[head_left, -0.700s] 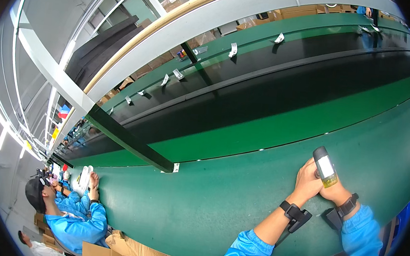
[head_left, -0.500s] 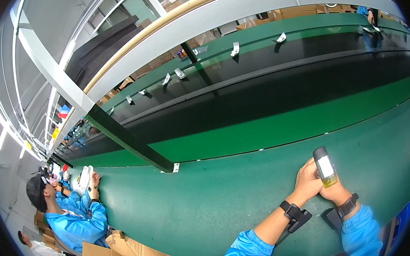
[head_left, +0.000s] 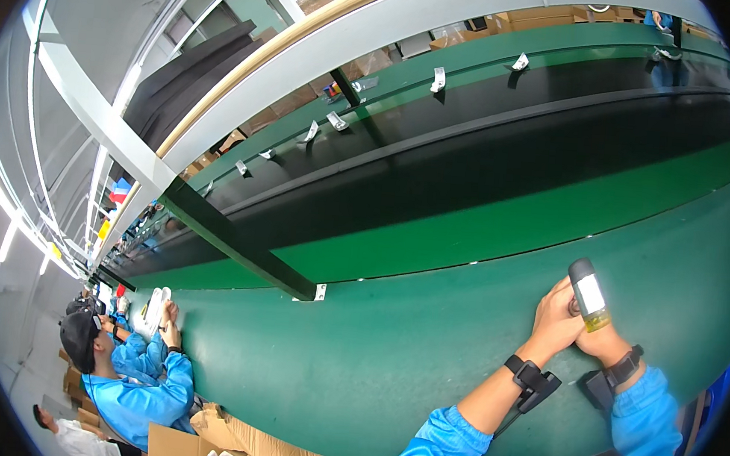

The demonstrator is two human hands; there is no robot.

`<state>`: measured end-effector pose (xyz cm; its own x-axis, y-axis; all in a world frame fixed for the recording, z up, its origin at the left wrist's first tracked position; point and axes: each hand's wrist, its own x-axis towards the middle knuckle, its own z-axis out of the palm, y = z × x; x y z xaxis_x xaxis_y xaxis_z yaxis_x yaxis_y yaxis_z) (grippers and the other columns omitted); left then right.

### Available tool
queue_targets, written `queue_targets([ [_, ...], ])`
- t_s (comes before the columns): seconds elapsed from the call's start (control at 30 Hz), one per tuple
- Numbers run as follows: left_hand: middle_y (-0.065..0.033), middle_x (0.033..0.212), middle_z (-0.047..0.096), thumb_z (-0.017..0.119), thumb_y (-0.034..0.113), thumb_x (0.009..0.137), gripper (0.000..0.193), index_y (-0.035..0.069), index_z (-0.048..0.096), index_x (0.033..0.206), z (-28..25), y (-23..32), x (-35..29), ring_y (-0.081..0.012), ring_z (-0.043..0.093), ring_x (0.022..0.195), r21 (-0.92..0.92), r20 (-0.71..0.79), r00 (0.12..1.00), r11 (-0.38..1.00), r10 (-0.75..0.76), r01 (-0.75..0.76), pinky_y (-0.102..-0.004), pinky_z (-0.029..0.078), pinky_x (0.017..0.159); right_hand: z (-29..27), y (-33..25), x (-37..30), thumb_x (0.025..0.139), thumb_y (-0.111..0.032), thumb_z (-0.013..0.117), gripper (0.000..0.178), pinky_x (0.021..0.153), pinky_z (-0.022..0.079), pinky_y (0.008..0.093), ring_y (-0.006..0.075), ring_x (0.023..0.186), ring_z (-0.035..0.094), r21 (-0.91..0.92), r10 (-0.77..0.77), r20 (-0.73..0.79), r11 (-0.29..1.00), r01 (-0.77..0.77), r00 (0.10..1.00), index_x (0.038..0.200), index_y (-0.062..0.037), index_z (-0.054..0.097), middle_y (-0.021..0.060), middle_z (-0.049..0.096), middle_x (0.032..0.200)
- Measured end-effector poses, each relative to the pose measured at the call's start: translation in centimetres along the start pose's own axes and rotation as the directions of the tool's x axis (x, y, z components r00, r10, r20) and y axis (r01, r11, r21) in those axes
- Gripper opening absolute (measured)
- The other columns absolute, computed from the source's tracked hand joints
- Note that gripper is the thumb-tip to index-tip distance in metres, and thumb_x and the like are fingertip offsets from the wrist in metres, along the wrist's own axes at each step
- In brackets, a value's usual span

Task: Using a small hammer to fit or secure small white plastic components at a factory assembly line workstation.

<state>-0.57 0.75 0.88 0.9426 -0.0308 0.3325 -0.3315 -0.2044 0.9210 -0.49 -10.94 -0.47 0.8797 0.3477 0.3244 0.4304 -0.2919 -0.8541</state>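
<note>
A small cylindrical bottle [head_left: 588, 293] with a dark grey cap end, a white label and a clear yellowish end is tilted above the green tabletop. My left hand [head_left: 556, 320] is closed against its left side, fingers bent near the cap and label. Beside it, my right hand [head_left: 603, 343] sits under the yellowish end, pressed close to the left hand. Its fingers are mostly hidden by the bottle and the left hand. Both wrists carry black straps with small dark boxes.
Beyond the green tabletop [head_left: 389, 358] runs a dark conveyor belt [head_left: 438, 169] bearing several small white pieces. A dark post [head_left: 239, 248] stands left of my arms. At the left sits a co-worker in blue [head_left: 142, 395]; a cardboard box [head_left: 180, 452] lies at the near edge.
The white pieces on the belt have shifted to the right. My view has turned slightly. Both hands keep nearly the same pose around the bottle.
</note>
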Motion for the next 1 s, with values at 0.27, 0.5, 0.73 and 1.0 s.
queue_targets([
  [0.27, -0.0093, 0.086, 0.054, 0.060, 0.007, 0.073, 0.019, 0.004, 0.058, 0.092, -0.7, -0.9, -0.2, -0.0302, 0.056, 0.082, -0.081, 0.119, 0.987, 0.990, -0.106, 0.116, -0.0360, 0.047, 0.071, 1.1, 1.9, -0.5, 0.086, -0.003, 0.058, 0.027, 0.089, 0.044, 0.0311, 0.0151, 0.101, 0.053, 0.155, 0.109, 0.029, 0.982, -0.112, 0.994, 0.112, -0.0053, 0.050, 0.0050, 0.055, 0.104],
  [0.5, -0.0092, 0.083, 0.052, 0.060, 0.009, 0.074, 0.015, 0.004, 0.055, 0.087, -1.3, -0.6, -0.2, -0.0301, 0.055, 0.081, -0.068, 0.054, 0.999, 0.998, -0.006, 0.010, -0.0377, 0.045, 0.068, 1.3, 1.2, 0.0, 0.081, -0.007, 0.061, 0.029, 0.085, 0.045, 0.0339, 0.0198, 0.097, 0.055, 0.115, 0.109, 0.069, 0.987, -0.116, 0.992, 0.110, -0.0043, 0.054, 0.0097, 0.059, 0.103],
  [0.73, -0.0093, 0.083, 0.053, 0.065, 0.013, 0.075, 0.018, 0.004, 0.054, 0.086, -1.3, -0.7, -0.1, -0.0305, 0.055, 0.080, -0.067, 0.033, 0.999, 0.998, 0.010, -0.007, -0.0380, 0.045, 0.068, 1.6, 3.2, -0.7, 0.083, -0.007, 0.063, 0.034, 0.086, 0.045, 0.0332, 0.0174, 0.101, 0.054, 0.137, 0.130, 0.058, 0.981, -0.137, 0.990, 0.114, -0.0053, 0.050, 0.0071, 0.057, 0.109],
  [1.0, -0.0104, 0.083, 0.053, 0.065, 0.015, 0.076, 0.019, 0.003, 0.054, 0.085, -1.5, -0.7, 0.0, -0.0314, 0.055, 0.080, -0.043, 0.046, 0.999, 0.999, -0.008, 0.010, -0.0386, 0.045, 0.067, 1.7, 2.8, -0.4, 0.086, -0.010, 0.059, 0.037, 0.091, 0.042, 0.0349, 0.0188, 0.109, 0.050, -0.018, 0.044, 0.056, 0.999, -0.043, 0.997, 0.120, -0.0051, 0.046, 0.0090, 0.052, 0.115],
])
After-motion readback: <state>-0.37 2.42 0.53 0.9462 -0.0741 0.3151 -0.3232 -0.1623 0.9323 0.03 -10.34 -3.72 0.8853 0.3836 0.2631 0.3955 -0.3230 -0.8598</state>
